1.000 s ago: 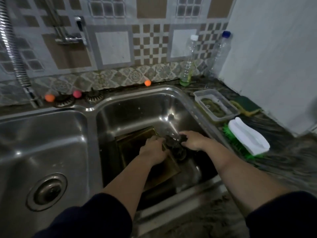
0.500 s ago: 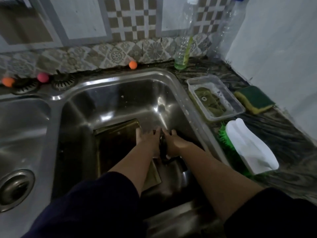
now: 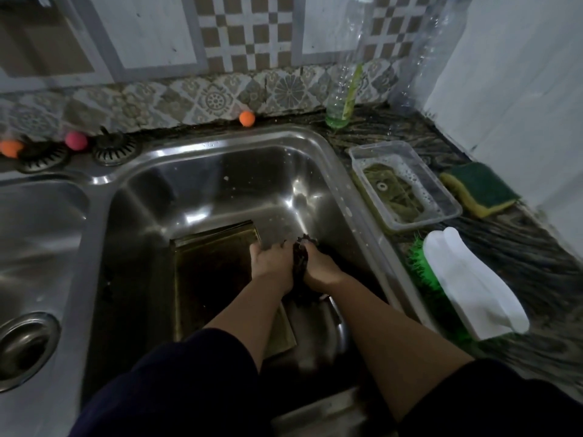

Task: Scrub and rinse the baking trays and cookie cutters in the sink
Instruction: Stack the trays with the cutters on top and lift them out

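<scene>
A dark rectangular baking tray [image 3: 208, 269] lies flat on the floor of the right sink basin [image 3: 220, 143]. Just past its right edge, my left hand [image 3: 271, 263] and my right hand [image 3: 320, 271] are pressed close together, low in the basin. Between them they grip a small dark piece with a jagged rim [image 3: 300, 255]. It is too dark to tell whether it is a cookie cutter or a scouring pad. My fingertips are hidden behind it.
On the counter to the right stand a clear tub of soapy water [image 3: 448, 200], a green-and-yellow sponge [image 3: 479, 187] and a white-handled green brush [image 3: 473, 285]. A bottle of green liquid [image 3: 342, 102] stands at the back. The left basin's drain [image 3: 25, 345] is at the left.
My view has dropped and closed in on the right basin. My hands have drawn together around the dark piece, which now stands edge-up between them.
</scene>
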The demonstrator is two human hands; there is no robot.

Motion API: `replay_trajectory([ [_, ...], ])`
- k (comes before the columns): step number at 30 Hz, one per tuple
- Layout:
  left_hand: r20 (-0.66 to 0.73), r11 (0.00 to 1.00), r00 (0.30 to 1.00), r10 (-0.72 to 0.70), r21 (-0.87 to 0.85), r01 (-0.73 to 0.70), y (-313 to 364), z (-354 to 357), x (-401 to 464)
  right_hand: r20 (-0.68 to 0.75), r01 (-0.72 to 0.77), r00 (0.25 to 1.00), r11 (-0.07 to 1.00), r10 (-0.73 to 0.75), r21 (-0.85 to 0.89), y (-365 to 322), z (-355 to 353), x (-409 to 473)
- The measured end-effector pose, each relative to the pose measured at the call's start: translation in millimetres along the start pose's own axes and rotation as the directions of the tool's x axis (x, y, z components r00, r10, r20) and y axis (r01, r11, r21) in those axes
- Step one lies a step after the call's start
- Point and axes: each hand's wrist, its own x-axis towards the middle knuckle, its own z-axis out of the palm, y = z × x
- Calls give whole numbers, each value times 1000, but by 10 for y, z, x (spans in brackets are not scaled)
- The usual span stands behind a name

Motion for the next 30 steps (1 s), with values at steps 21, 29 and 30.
replay_trajectory([
  [21, -52, 924, 960, -274, -292, 248, -901, -636, -871, 42, 311, 951, 939, -308, -149, -1005, -46, -557],
  [29, 182, 865, 935, -305, -357, 352, -1063, -337, -1076, 106, 210, 974, 970, -198, -119, -938, 300, -591],
  [30, 188, 864, 933, -306, -356, 355, -1079, -325, -1086, 99, 201, 977, 971, -190, -125, -928, 299, -584],
])
